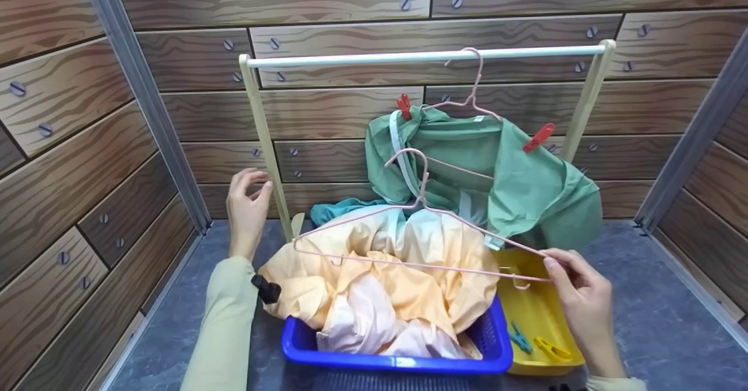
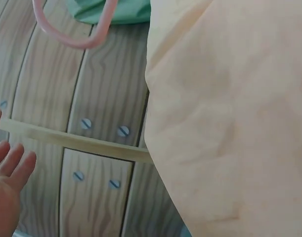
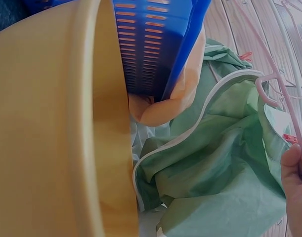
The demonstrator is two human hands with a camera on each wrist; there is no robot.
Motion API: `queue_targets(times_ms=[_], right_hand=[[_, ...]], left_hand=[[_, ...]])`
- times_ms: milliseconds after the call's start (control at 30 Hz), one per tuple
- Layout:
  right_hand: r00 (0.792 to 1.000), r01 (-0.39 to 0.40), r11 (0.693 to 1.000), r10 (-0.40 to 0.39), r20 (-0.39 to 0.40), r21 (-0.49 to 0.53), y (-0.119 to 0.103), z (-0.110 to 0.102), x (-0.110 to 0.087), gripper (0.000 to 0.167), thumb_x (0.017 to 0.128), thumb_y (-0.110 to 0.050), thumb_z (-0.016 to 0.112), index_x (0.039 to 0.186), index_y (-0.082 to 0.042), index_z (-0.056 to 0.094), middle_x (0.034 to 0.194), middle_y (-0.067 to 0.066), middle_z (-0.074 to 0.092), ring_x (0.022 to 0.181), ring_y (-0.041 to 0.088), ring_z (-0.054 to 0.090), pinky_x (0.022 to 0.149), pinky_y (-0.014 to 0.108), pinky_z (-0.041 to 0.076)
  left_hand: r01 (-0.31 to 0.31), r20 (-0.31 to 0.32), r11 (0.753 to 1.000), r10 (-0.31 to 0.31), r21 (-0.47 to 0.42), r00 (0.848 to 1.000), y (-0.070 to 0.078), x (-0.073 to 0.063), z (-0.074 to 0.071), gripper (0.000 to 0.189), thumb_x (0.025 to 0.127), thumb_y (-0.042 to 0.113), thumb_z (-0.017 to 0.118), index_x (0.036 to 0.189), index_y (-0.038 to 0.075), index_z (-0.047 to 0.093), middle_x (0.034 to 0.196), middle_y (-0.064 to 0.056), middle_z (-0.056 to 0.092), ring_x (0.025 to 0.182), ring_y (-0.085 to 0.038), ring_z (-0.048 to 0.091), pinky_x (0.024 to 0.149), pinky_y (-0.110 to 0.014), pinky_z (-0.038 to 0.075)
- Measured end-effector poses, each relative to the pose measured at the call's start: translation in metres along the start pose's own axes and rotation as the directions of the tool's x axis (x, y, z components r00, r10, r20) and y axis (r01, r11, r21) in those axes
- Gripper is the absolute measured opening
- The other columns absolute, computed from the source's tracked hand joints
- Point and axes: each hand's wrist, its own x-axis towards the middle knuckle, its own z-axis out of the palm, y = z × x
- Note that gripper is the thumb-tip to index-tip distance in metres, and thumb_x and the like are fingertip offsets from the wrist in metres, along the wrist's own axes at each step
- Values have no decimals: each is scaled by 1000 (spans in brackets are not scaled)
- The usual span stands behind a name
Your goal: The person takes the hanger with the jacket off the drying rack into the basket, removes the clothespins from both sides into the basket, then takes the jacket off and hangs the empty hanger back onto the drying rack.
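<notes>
My right hand [image 1: 584, 300] pinches one lower corner of a pink hanger [image 1: 421, 204], held hook-up above a heaped peach and white garment [image 1: 403, 280]. The garment fills a blue basket [image 1: 397, 363] and spills over its rim. In the right wrist view, that hand [image 3: 296, 192] has its thumb against the hanger [image 3: 289, 103]. My left hand [image 1: 248, 210] is raised beside the rack's left post, fingers loosely bent and holding nothing; only some of its fingers [image 2: 15, 163] show in the left wrist view. Peach cloth [image 2: 230, 118] covers that view's right side.
A rack with a white bar [image 1: 350, 59] stands behind. From it, a green garment [image 1: 532, 186] hangs on another pink hanger [image 1: 472, 87], with red clothespins [image 1: 539, 138] clipped on. A yellow basin [image 1: 526, 309] holding clothespins [image 1: 552, 350] sits right of the basket. Teal cloth [image 1: 339, 210] lies behind it.
</notes>
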Motion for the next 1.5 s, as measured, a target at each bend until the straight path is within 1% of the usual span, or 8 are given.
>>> queue_targets(times_ms=[167,300,400,500,700,967,1233,1500], right_hand=[[999,28,999,-28,20,-45,1,0,-1,15,93,7,60,105,12,68,92,12,66,81,13,60,70,17,49],[999,44,997,-42,35,-64,1,1,-1,15,94,6,60,106,12,67,93,14,66,81,13,60,70,16,49],[999,41,997,-39,37,-65,1,2,-2,15,94,6,60,106,12,68,93,14,66,82,13,61,70,17,49],[999,36,997,-34,35,-68,1,3,-2,15,94,6,60,106,12,68,93,13,66,82,12,61,71,18,50],[999,24,998,-22,42,-59,-1,4,-2,15,94,5,60,106,10,68,93,14,66,82,13,60,71,18,50],[998,8,999,-5,59,-51,-3,5,-3,16,95,2,59,107,8,69,92,13,64,78,14,58,66,19,48],[998,57,994,-54,37,-91,-6,5,0,15,94,5,59,105,9,69,91,13,65,77,12,58,66,17,47],[998,67,991,-64,26,-114,-8,5,4,14,94,5,60,104,9,68,93,12,68,79,10,61,69,16,49]], left_hand=[[87,22,996,-87,-15,996,-14,7,3,26,94,1,63,120,-2,63,124,-12,54,114,-32,56,93,-43,46],[147,55,989,-145,-32,988,-20,11,6,33,95,2,61,129,0,58,126,-14,55,112,-31,56,93,-41,46],[168,71,984,-164,-54,984,-21,16,8,37,96,0,60,132,0,55,127,-16,56,109,-29,56,92,-41,45],[173,83,983,-168,-56,982,-21,21,11,39,95,-1,59,134,0,54,125,-19,57,107,-30,57,92,-41,45],[189,64,982,-190,22,980,-17,29,13,36,96,1,60,131,-1,57,117,-18,61,101,-29,58,85,-33,45],[138,18,988,-139,71,990,-13,34,15,23,94,1,62,117,-4,64,106,-18,65,92,-28,60,72,-24,44],[113,16,991,-115,67,993,-15,36,14,17,93,0,63,110,-4,65,102,-18,66,88,-25,60,69,-22,44],[113,10,991,-114,74,993,-16,37,15,17,92,-2,63,109,-4,66,102,-17,66,87,-25,61,69,-21,44]])
